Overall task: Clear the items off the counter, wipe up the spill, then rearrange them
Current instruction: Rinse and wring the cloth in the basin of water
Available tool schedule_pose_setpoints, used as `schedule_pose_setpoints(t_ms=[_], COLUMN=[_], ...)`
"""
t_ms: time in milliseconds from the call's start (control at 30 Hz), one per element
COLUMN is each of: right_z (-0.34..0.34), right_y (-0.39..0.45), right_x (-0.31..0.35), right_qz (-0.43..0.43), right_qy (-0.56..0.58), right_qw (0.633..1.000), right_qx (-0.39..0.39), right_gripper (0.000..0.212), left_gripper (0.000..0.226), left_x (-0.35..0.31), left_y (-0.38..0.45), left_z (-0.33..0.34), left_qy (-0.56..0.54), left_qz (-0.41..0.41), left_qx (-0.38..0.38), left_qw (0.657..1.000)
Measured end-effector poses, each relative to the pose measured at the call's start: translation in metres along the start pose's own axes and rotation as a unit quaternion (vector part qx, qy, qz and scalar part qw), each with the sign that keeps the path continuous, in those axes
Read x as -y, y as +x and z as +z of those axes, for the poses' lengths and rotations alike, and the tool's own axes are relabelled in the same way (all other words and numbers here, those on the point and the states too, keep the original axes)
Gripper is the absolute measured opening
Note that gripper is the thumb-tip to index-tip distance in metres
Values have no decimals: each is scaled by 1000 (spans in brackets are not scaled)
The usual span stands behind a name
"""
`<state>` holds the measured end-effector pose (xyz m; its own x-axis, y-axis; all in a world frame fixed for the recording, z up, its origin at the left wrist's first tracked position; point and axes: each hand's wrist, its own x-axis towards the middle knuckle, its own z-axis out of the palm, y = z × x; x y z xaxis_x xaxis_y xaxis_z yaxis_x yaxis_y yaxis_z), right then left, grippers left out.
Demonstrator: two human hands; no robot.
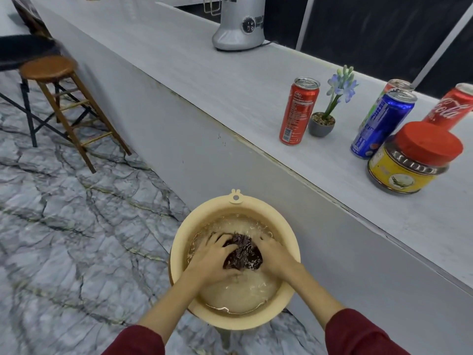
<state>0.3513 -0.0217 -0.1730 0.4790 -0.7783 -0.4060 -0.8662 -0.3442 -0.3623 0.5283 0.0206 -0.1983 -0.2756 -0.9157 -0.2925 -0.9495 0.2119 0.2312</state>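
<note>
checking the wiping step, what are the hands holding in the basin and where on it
Both hands grip a dark wet cloth in the water-filled basin: the left hand clutches its left side, the right hand its right side, fingers curled over the bunched fabric.

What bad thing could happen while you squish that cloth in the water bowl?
1. The basin looks nearly full, and both hands, left hand and right hand, squeeze the dark cloth. Water might slosh onto the floor.
2. A dripping cloth carried to the counter could wet it more.
</note>
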Motion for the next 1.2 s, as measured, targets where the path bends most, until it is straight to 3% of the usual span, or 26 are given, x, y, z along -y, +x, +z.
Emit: schedule_pose_setpoints(t_ms=[67,233,400,467,567,633,700,767,867,933,1033,1200], right_z=[-2,-9,-16,-21,-30,-33,-27,-16,1,3,5,12], right_y=[1,5,7,8,3,0,-1,1,3,4,9,15], right_x=[-1,-9,-5,-4,-5,-5,-6,-5,-8,-6,-2,0], right_qz=[10,58,87,96,94,66,35,15,1,0,5,12], right_qy=[46,118,250,334,434,339,165,73,26,21,-3,-68], right_qw=[999,989,954,928,895,938,986,997,996,992,991,995], right_qx=[-27,-70,-141,-136,-48,-5,12,-6,-80,-127,-137,-77], right_gripper=[42,16,17,19,25,26,55,67,41,22,25,36], left_gripper=[64,35,24,20,15,21,21,14,12,17,28,27], left_x=[-1,7,11,9,8,10,12,12,13,13,13,8], left_y=[1,2,-2,-2,-3,-1,0,0,-1,-2,1,2], left_z=[0,-6,-15,-19,-25,-30,-34,-38,-40,-40,-31,-19], left_qy=[15,-53,-181,-203,-293,-356,-392,-413,-439,-409,-290,-237], left_qz=[-11,-48,-90,-91,-99,-109,-113,-111,-122,-122,-116,-171], left_qx=[9,-62,-91,-106,-150,-163,-165,-164,-174,-162,-85,-61], left_qw=[1000,996,975,969,939,914,898,889,873,890,946,954])
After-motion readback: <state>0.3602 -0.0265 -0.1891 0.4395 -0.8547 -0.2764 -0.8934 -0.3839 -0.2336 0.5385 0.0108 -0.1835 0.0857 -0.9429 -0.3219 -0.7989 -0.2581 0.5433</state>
